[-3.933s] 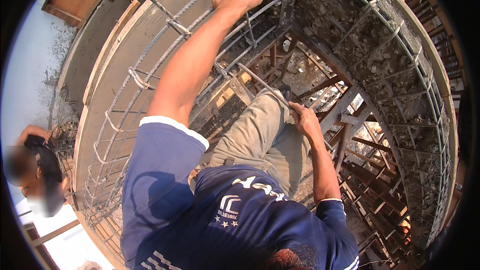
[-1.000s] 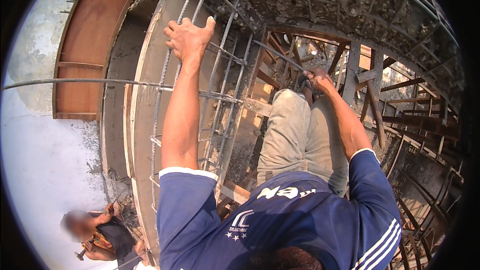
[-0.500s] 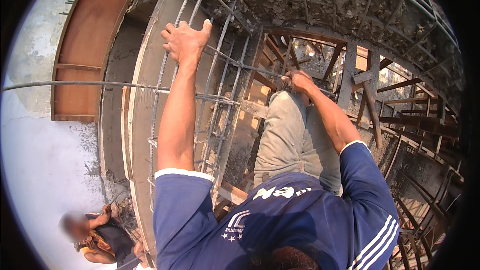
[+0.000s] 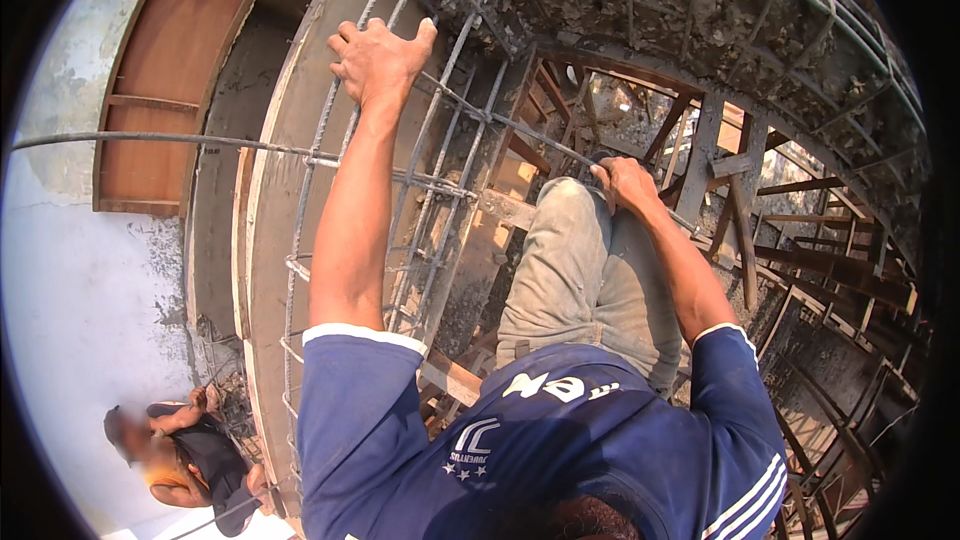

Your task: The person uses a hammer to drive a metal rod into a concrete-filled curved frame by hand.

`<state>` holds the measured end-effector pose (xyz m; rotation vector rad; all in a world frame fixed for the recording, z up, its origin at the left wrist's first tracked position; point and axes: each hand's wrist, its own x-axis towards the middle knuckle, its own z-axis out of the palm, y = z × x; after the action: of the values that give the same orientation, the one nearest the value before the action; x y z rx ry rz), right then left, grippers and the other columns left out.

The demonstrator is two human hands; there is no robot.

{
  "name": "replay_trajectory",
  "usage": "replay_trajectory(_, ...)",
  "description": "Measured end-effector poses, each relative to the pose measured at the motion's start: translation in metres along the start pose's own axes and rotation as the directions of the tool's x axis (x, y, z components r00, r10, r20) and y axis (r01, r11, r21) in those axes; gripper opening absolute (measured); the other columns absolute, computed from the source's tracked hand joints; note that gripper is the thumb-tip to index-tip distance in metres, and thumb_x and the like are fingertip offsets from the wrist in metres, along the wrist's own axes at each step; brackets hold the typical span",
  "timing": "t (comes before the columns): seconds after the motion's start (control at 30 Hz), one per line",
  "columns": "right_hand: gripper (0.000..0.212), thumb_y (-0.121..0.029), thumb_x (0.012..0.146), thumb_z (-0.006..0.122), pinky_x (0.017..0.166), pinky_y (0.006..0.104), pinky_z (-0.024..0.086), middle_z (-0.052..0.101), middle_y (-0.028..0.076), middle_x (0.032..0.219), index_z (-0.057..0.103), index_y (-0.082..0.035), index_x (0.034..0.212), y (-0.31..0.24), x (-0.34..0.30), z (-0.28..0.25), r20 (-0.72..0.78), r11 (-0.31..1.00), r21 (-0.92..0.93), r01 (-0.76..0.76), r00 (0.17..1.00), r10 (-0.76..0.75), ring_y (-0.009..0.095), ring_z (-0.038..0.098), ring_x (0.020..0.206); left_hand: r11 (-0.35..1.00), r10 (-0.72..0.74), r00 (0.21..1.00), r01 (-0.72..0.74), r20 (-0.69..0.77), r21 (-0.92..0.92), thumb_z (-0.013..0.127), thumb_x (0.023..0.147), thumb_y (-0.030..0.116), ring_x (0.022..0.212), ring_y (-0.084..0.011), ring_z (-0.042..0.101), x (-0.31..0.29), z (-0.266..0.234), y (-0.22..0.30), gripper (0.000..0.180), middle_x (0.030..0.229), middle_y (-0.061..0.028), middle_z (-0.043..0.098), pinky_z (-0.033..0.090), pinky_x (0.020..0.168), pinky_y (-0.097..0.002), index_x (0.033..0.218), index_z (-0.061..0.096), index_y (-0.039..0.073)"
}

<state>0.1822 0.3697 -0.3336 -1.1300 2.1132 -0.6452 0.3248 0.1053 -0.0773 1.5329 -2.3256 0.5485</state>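
My left hand [image 4: 382, 62] is up on a rebar cage [image 4: 303, 208], its fingers bent over the upright bars and its thumb standing apart. A thin steel rod [image 4: 540, 137] slants from the cage down to the right. Close above my knees, my right hand [image 4: 628, 186] is closed around that rod, which shows again beyond the wrist. Wire-tied crossings join the bars below my left forearm. The inner sides of the fingers on both hands are hidden.
Wooden formwork [image 4: 268, 130] lines the cage's left side. A long bar [image 4: 150, 138] crosses out to the left. Another person [image 4: 205, 450] sits low at the lower left. Rough concrete [image 4: 660, 0] with exposed bars rises ahead. Timber framing [image 4: 745, 230] surrounds an opening at the right.
My right hand has shifted slightly right and nearer to me along the rod's line. My left hand stays on the cage. The whole view has tilted a little.
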Motion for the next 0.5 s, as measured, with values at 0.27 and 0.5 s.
replay_trajectory(0.27,0.038,-0.041,0.097,0.058,0.086,0.0452,0.052,0.071,0.02,0.092,0.072,-0.008,0.11,0.027,0.041,0.029,-0.053,1.0,-0.009,-0.02,0.998,0.019,0.038,0.068,0.096,1.0,0.019,1.0,-0.019,0.008,-0.012,0.062,0.078,0.065,0.125,-0.038,0.044,0.001,0.003,0.005,0.074,0.126,-0.022,0.052,0.044,0.097,-0.0547,0.113,0.069,0.0)
replay_trajectory(0.5,0.036,-0.034,0.098,0.057,0.085,0.0468,0.05,0.069,0.026,0.099,0.068,-0.003,0.113,0.058,-0.025,-0.022,-0.254,0.981,0.12,-0.154,0.95,0.18,0.044,0.065,0.099,1.0,0.005,1.0,-0.005,0.005,0.017,0.061,0.078,0.066,0.124,-0.0375,0.045,0.002,0.006,0.003,0.075,0.126,-0.021,0.052,0.044,0.097,-0.0544,0.114,0.069,0.001)
